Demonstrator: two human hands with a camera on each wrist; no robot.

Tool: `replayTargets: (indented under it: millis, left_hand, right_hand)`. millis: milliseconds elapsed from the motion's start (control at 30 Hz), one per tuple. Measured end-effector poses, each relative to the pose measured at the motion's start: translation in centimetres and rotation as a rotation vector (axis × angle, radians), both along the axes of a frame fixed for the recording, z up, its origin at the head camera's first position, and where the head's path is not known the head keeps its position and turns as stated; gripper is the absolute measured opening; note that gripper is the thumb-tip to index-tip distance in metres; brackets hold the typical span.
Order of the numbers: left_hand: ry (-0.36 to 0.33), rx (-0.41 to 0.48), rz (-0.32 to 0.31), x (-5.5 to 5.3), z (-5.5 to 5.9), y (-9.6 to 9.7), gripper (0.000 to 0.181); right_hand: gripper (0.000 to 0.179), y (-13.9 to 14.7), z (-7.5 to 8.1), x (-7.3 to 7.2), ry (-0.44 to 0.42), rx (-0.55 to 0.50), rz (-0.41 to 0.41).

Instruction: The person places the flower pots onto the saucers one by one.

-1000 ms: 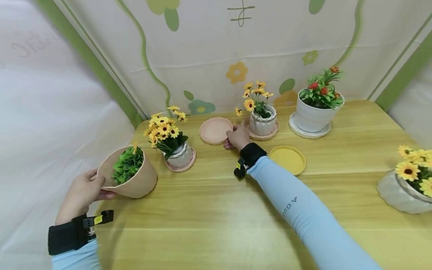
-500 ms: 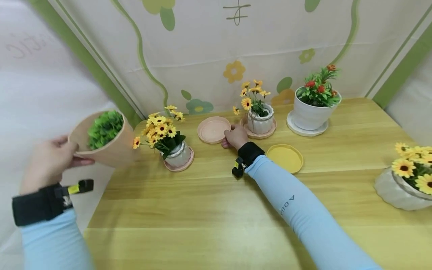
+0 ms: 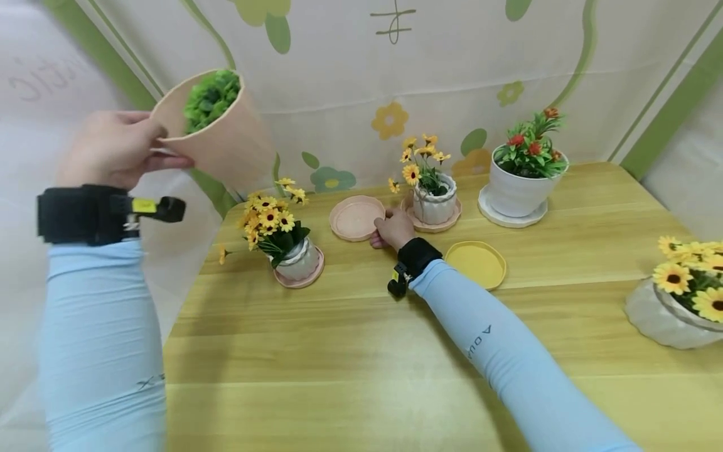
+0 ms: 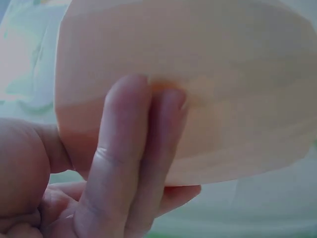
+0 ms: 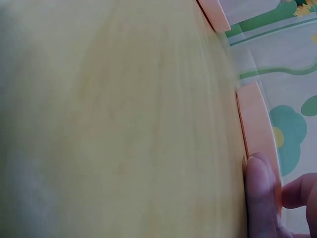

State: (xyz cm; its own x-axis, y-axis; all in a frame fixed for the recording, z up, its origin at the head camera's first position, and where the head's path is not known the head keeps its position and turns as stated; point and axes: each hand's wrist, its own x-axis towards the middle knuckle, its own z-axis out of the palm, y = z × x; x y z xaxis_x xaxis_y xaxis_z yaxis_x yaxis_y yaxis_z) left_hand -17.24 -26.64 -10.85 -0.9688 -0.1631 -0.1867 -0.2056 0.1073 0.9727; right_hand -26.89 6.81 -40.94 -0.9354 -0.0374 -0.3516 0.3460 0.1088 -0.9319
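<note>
My left hand grips the rim of a peach flower pot holding a leafy green plant. The pot hangs tilted in the air above the table's back left. In the left wrist view, fingers lie along the pot's outer wall, and its bottom is out of sight. At the back of the table, my right hand pinches the right rim of a flat pink saucer. The right wrist view shows the saucer's side low on the wood, between thumb and fingers.
A grey-white pot of yellow flowers stands below the raised pot. Another flower pot is right of my right hand. A yellow saucer, a white pot with red flowers and a whitish sunflower pot are farther right.
My left hand has lifted the peach pot with the green plant off the table, up and toward the back. The right hand stays at the pink saucer's rim.
</note>
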Motion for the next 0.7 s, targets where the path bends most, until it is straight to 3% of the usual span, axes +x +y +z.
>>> replayTargets:
  millis: [167, 267, 467, 600, 700]
  left_hand:
    - [0.013, 0.04, -0.019, -2.1, -0.6, 5.6, 0.053]
    - [0.007, 0.002, -0.063, -2.9, -1.7, 9.1, 0.049]
    - [0.042, 0.002, -0.114, -3.9, -5.2, 14.2, 0.044]
    - [0.063, 0.035, -0.116, -4.4, -7.8, 16.2, 0.037]
    - [0.068, 0.036, -0.107, -4.7, -9.9, 17.3, 0.041]
  right_hand:
    - [0.052, 0.1, -0.4, -0.3, -0.013, -0.014, -0.004]
    - [0.051, 0.1, -0.4, -0.3, -0.009, -0.027, -0.007]
    - [0.05, 0.1, -0.3, 0.3, 0.014, -0.048, 0.021]
    - [0.044, 0.1, -0.1, 0.7, 0.047, -0.052, 0.055]
    - [0.038, 0.0, 0.1, 1.0, 0.068, -0.062, 0.059]
